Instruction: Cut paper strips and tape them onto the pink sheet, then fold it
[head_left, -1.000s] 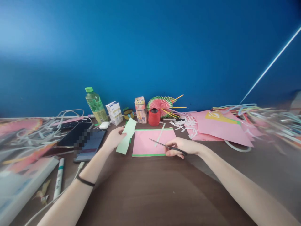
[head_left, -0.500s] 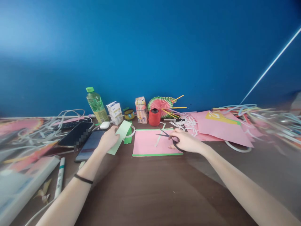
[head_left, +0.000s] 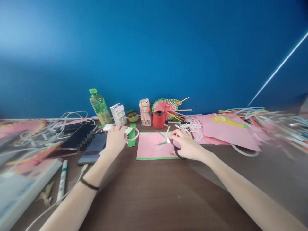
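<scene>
Scissors stood open over a pink sheet on a brown table

The scissors were in the right hand, its fingers curled around the handles, the blades apart over the right half of the pink sheet; whether they touched it could not be told. A narrow pale strip lay across the sheet, which had green edges near and far. Left of it, the left hand had its fingers bent, with pale green paper showing at their tips; whether they pinched it could not be told. A white ring lay over a green strip between that hand and the sheet.

The tabletop was dark and wood-like, bare at the near middle. Along its far side stood a bottle, a carton, a pink box, a red pot and a paper fan. White shreds and pink papers covered the far right; phones, cables and a marker crowded the left. Behind rose a plain blue wall, paler at upper left, with a thin bright line slanting up at right.
</scene>
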`<state>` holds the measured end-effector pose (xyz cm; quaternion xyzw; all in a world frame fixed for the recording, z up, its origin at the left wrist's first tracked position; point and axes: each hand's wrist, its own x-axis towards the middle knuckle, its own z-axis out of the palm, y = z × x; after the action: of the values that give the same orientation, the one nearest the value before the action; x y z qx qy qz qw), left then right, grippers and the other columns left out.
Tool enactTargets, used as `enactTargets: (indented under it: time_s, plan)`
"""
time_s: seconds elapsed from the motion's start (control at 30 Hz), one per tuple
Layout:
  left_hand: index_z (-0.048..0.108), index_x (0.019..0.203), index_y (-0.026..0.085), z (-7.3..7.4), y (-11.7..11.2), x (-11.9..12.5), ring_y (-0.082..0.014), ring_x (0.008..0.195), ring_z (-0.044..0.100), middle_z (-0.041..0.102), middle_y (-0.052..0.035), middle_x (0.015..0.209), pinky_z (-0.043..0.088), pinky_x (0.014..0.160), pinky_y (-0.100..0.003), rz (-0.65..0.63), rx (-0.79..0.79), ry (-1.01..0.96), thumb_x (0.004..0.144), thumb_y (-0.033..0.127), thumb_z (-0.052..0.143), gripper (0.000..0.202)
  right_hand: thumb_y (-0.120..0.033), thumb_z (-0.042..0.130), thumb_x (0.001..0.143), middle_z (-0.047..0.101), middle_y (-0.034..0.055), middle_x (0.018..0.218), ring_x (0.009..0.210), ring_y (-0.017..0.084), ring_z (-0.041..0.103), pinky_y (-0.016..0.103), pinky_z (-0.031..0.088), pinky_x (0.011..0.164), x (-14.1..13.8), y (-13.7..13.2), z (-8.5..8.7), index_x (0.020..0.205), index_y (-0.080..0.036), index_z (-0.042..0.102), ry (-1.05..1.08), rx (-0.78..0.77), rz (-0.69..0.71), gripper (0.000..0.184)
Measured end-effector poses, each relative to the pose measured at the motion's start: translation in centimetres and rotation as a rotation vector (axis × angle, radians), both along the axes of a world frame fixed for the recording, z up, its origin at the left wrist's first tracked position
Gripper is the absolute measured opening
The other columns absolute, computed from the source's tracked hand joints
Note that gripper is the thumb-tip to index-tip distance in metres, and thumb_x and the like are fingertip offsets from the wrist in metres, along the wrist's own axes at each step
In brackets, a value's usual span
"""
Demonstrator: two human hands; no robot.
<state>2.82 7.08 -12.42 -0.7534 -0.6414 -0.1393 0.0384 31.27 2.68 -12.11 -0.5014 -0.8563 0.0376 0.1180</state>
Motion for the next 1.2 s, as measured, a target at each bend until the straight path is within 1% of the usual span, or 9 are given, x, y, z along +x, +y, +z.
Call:
enactTargets:
  time_s: [0.1, 0.2, 0.37, 0.5, 0.7, 0.83, 0.97, 1.07, 1.2]
  plan:
    - [0.063, 0.091, 0.016, -0.2, -0.7, 2.2, -0.0208, 0.097, 0.053, 0.059, -0.0073, 0.103, 0.039, 0.087, -0.031, -0.255, -0.263, -0.374, 0.078, 0.020, 0.043, 0.024, -0.039, 0.071, 0.066, 0.046, 0.0058, 0.106, 0.098, 0.025, 0.042, 0.037, 0.035, 0.083, 0.0, 0.1, -0.1, 0.094, -0.020, 0.057, 0.043, -0.024, -0.015, 0.037]
    - [0.060, 0.098, 0.017, -0.6, -2.2, 4.7, -0.0177, 0.089, 0.057, 0.062, -0.0059, 0.096, 0.043, 0.077, -0.026, -0.385, -0.618, -0.730, 0.075, 0.028, 0.051, 0.027, -0.040, 0.070, 0.068, 0.047, 0.0063, 0.104, 0.096, 0.024, 0.043, 0.037, 0.035, 0.082, -0.3, -0.1, -0.1, 0.094, -0.020, 0.057, 0.073, -0.044, -0.008, 0.036]
    - [0.058, 0.085, 0.015, -1.5, -3.5, 6.7, -0.0146, 0.080, 0.055, 0.062, -0.0045, 0.087, 0.041, 0.071, -0.023, -0.468, -0.732, -0.941, 0.074, 0.036, 0.054, 0.025, -0.029, 0.064, 0.072, 0.048, 0.0056, 0.102, 0.095, 0.022, 0.043, 0.035, 0.036, 0.080, -1.0, -0.6, 0.0, 0.091, -0.019, 0.056, 0.075, -0.085, 0.011, 0.023]
    - [0.054, 0.073, 0.015, -1.7, -3.2, 6.0, -0.0125, 0.068, 0.050, 0.058, -0.0013, 0.075, 0.037, 0.064, -0.022, -0.426, -0.707, -0.871, 0.075, 0.035, 0.051, 0.020, -0.034, 0.065, 0.072, 0.048, 0.0064, 0.104, 0.096, 0.024, 0.043, 0.036, 0.036, 0.081, -0.6, -0.3, 0.0, 0.093, -0.019, 0.057, 0.035, -0.066, -0.055, 0.028]
    - [0.047, 0.068, 0.017, -1.0, -2.5, 4.6, -0.0132, 0.064, 0.046, 0.051, -0.0002, 0.068, 0.032, 0.060, -0.024, -0.374, -0.491, -0.452, 0.079, 0.026, 0.036, 0.018, -0.024, 0.060, 0.074, 0.045, 0.0126, 0.113, 0.108, 0.031, 0.038, 0.041, 0.035, 0.084, 3.0, 1.1, 0.7, 0.102, -0.014, 0.057, -0.268, -0.015, -0.409, 0.031]
    - [0.042, 0.060, 0.017, -1.3, -1.6, 3.8, -0.0143, 0.068, 0.043, 0.047, -0.0009, 0.065, 0.032, 0.063, -0.026, -0.429, -0.473, -0.373, 0.081, 0.028, 0.034, 0.025, -0.020, 0.058, 0.073, 0.045, 0.0153, 0.114, 0.107, 0.029, 0.042, 0.037, 0.038, 0.079, 5.8, 1.9, 1.1, 0.107, -0.013, 0.055, -0.398, -0.249, -0.550, 0.035]
    - [0.043, 0.059, 0.016, -2.5, -0.8, 3.2, -0.0155, 0.074, 0.043, 0.047, -0.0023, 0.070, 0.032, 0.068, -0.027, -0.484, -0.474, -0.277, 0.080, 0.037, 0.040, 0.030, -0.021, 0.061, 0.069, 0.054, 0.0118, 0.103, 0.098, 0.027, 0.050, 0.031, 0.040, 0.073, 7.3, 2.2, 1.5, 0.094, -0.015, 0.061, -0.427, -0.402, -0.550, 0.025]
    - [0.043, 0.058, 0.016, -3.0, -0.7, 3.1, -0.0166, 0.076, 0.042, 0.046, -0.0034, 0.072, 0.032, 0.069, -0.028, -0.459, -0.461, -0.235, 0.079, 0.040, 0.042, 0.032, -0.017, 0.066, 0.061, 0.059, 0.0089, 0.098, 0.092, 0.027, 0.054, 0.031, 0.042, 0.068, 7.5, 1.9, 2.1, 0.094, -0.018, 0.063, -0.432, -0.453, -0.546, 0.033]
    - [0.041, 0.058, 0.016, -3.0, -0.9, 3.2, -0.0149, 0.071, 0.042, 0.047, -0.0024, 0.069, 0.031, 0.065, -0.027, -0.494, -0.478, -0.260, 0.080, 0.040, 0.042, 0.033, -0.011, 0.058, 0.070, 0.055, 0.0095, 0.111, 0.104, 0.027, 0.050, 0.036, 0.041, 0.082, 6.3, 1.5, 2.4, 0.101, -0.017, 0.061, -0.371, -0.311, -0.460, 0.032]
